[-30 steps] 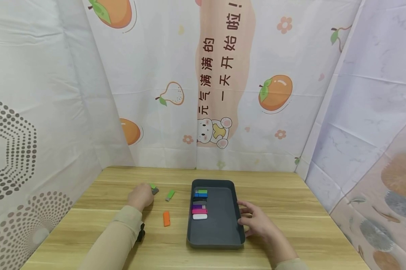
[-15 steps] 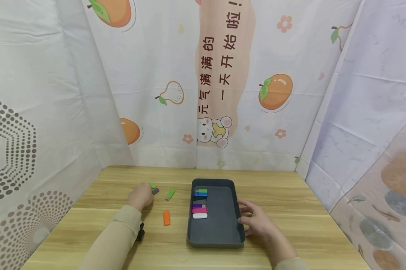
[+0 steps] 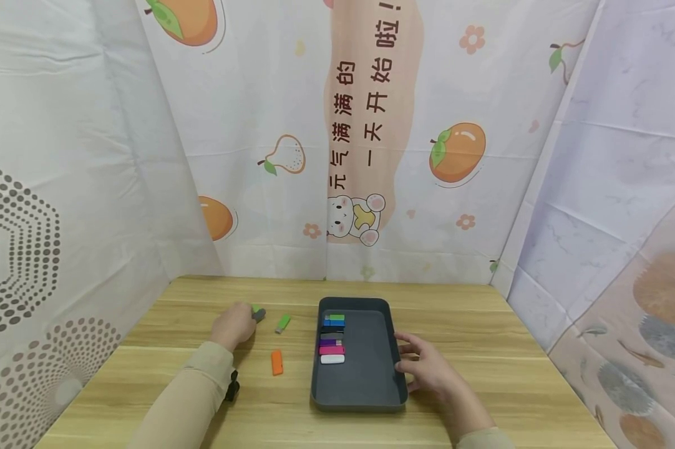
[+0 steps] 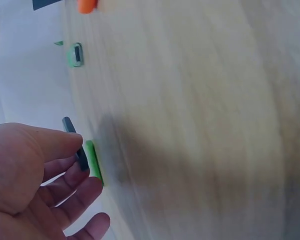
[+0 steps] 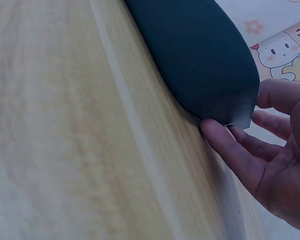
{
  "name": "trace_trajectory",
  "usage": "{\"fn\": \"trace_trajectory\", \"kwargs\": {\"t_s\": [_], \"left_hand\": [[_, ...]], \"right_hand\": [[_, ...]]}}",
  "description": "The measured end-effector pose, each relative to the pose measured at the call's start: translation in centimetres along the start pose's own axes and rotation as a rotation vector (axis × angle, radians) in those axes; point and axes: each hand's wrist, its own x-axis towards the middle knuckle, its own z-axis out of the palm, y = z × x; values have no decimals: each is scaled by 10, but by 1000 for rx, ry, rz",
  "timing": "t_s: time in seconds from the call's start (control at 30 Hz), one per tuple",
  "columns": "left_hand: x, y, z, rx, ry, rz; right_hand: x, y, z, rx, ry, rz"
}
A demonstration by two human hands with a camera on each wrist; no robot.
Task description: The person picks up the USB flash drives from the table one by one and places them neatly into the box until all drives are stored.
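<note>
1. Because the dark gray stick (image 4: 81, 159) is small and slim, it is probably very light, and its casing looks like hard plastic that should not bend or dent in the fingers.
2. Its smooth surface may slide a little, so the long sides near the middle look the best place to take hold, with both ends free.
3. In looks it is a narrow, straight bar, dark and plain; any plug or lettering on it is too small to tell.
4. The left grip (image 3: 234, 327) pinches it between thumb and fingertips, the stick tilted, over the left part of the tabletop (image 3: 455, 312).
5. A green stick (image 4: 93, 158) lies just beside it; whether the two touch, I cannot tell.
6. A second green stick (image 3: 284, 322), with a metal plug, and an orange stick (image 3: 277, 363) lie nearby.
7. The right grip (image 3: 425, 369) is loosely spread, its fingertips resting against the right wall of the gray tray (image 3: 371, 374), which looks stiff and is easiest steadied by that wall.
8. Inside, along its left side, runs a row of colored sticks (image 3: 329, 342).
</note>
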Motion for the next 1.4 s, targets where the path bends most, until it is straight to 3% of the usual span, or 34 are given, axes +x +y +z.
{"fn": "trace_trajectory", "kwargs": {"t_s": [0.67, 1.4], "left_hand": [[0, 23, -8, -38, 181, 171], [-23, 72, -9, -57, 241, 338]], "right_hand": [[2, 1, -1, 6, -13, 0], [0, 2, 0, 1, -12, 3]]}}
